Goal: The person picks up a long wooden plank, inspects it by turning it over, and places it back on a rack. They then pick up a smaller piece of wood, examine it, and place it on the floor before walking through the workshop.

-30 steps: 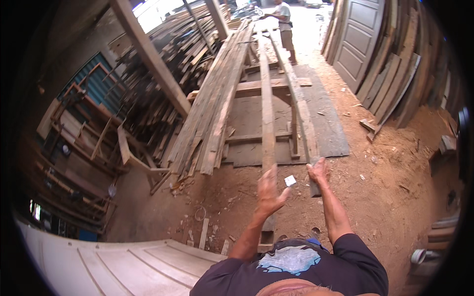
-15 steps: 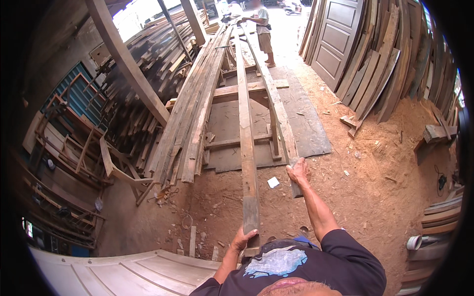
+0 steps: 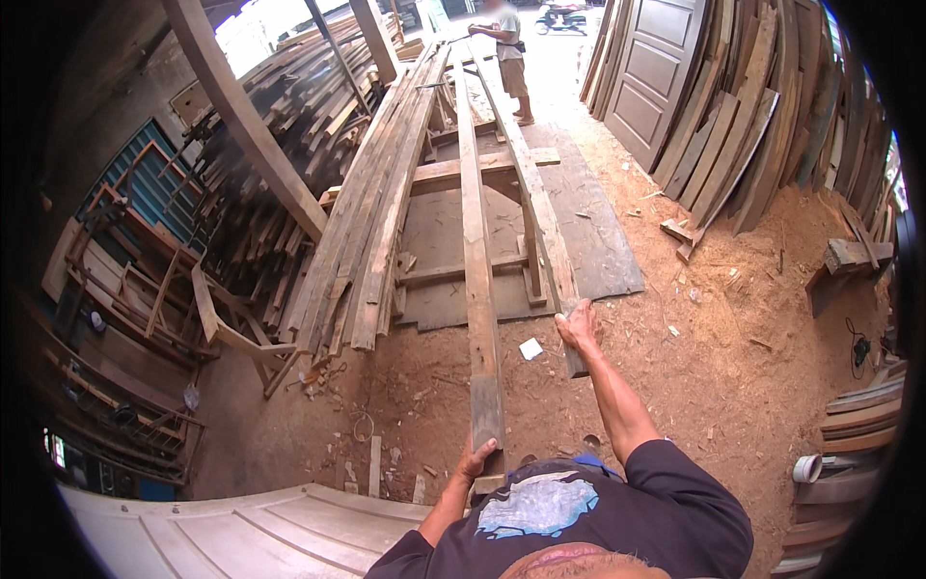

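Observation:
Two long, narrow wooden planks run away from me over a low timber trestle [image 3: 482, 170]. My left hand [image 3: 474, 459] is closed around the near end of the left plank [image 3: 476, 280], close to my body, with the thumb over its edge. Farther out, my right hand [image 3: 579, 326] grips the right plank [image 3: 542, 207] a little short of its near end. Its fingers wrap over the side, so part of the grip is hidden. At the far end of the planks a person [image 3: 509, 53] stands with an arm stretched toward them.
Several more planks [image 3: 362, 232] lie side by side on the trestle's left. Behind them rises a big lumber stack [image 3: 280, 116] past a slanted post [image 3: 246, 121]. Boards and a panelled door [image 3: 654, 77] lean at the right. Wood scraps and sawdust [image 3: 733, 280] cover the ground.
The view has shifted slightly, with the planks and my hands appearing a little higher and to the left. Both hands keep their grip on the planks.

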`<state>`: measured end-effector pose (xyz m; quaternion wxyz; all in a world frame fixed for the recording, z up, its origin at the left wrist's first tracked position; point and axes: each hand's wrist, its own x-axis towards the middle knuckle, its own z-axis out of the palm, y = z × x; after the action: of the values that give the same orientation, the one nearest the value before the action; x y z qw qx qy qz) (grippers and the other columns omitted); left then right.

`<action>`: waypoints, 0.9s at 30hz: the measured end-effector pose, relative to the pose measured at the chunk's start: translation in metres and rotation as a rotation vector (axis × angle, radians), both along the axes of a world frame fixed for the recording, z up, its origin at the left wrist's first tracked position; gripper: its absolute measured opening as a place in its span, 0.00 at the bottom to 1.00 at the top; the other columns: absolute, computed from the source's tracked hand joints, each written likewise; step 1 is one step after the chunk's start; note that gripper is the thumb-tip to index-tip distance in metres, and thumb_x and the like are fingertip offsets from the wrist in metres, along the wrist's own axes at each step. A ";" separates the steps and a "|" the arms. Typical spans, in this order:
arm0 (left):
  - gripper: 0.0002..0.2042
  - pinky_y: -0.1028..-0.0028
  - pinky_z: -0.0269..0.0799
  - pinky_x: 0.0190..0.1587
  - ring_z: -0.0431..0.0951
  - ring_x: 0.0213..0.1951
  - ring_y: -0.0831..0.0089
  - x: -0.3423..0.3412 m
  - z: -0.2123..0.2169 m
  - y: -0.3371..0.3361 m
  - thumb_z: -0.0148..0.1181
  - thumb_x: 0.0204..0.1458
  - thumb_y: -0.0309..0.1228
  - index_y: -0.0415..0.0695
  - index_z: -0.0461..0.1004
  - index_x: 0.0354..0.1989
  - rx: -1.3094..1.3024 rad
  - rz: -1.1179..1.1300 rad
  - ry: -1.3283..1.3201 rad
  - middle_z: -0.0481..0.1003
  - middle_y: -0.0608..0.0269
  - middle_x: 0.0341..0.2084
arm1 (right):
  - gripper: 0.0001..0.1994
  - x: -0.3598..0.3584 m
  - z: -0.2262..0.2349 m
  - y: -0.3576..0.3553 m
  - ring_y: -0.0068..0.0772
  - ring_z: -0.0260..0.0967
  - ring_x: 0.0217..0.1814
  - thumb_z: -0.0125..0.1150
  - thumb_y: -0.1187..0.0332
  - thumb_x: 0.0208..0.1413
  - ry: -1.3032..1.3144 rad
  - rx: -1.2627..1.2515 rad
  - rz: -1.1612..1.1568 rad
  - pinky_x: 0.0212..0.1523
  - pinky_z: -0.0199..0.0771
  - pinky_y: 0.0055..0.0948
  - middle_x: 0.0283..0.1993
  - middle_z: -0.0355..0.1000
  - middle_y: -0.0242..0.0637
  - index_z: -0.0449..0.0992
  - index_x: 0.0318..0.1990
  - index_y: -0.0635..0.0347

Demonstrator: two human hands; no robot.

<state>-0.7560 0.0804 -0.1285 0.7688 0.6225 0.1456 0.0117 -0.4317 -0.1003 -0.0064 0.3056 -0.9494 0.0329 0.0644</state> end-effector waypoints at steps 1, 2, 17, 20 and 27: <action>0.43 0.64 0.59 0.63 0.66 0.58 0.64 -0.001 -0.003 0.001 0.65 0.44 0.51 0.37 0.58 0.66 -0.002 0.001 0.000 0.68 0.55 0.56 | 0.36 0.000 -0.001 0.000 0.62 0.71 0.56 0.65 0.50 0.49 -0.011 -0.002 -0.003 0.56 0.71 0.51 0.52 0.72 0.62 0.61 0.57 0.68; 0.43 0.64 0.59 0.63 0.67 0.58 0.64 0.000 -0.007 0.002 0.65 0.44 0.51 0.37 0.58 0.66 -0.005 0.003 0.001 0.68 0.56 0.56 | 0.36 0.000 -0.003 0.000 0.62 0.71 0.56 0.65 0.49 0.49 -0.005 -0.007 -0.001 0.56 0.72 0.51 0.52 0.72 0.62 0.61 0.57 0.68; 0.42 0.65 0.62 0.62 0.68 0.57 0.65 -0.001 0.007 -0.003 0.64 0.47 0.49 0.38 0.57 0.66 -0.043 -0.006 0.027 0.69 0.56 0.55 | 0.37 0.001 0.000 0.000 0.60 0.70 0.59 0.66 0.50 0.49 0.019 -0.024 -0.004 0.58 0.71 0.50 0.56 0.69 0.61 0.61 0.59 0.68; 0.42 0.65 0.62 0.61 0.69 0.57 0.65 0.000 0.010 -0.002 0.64 0.47 0.49 0.38 0.57 0.66 -0.019 -0.009 -0.006 0.70 0.55 0.55 | 0.38 0.002 0.001 0.000 0.61 0.69 0.59 0.65 0.50 0.48 0.031 -0.006 -0.010 0.58 0.70 0.50 0.55 0.70 0.62 0.62 0.59 0.69; 0.42 0.65 0.62 0.61 0.69 0.56 0.65 0.001 0.021 -0.004 0.64 0.46 0.50 0.38 0.58 0.66 -0.053 -0.026 -0.010 0.70 0.56 0.54 | 0.37 0.002 0.003 0.001 0.61 0.69 0.59 0.65 0.50 0.48 0.032 -0.005 -0.007 0.58 0.70 0.50 0.55 0.70 0.62 0.62 0.59 0.68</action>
<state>-0.7547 0.0764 -0.1078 0.7857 0.6039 0.1339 0.0010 -0.4297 -0.0996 -0.0033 0.3028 -0.9489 0.0410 0.0783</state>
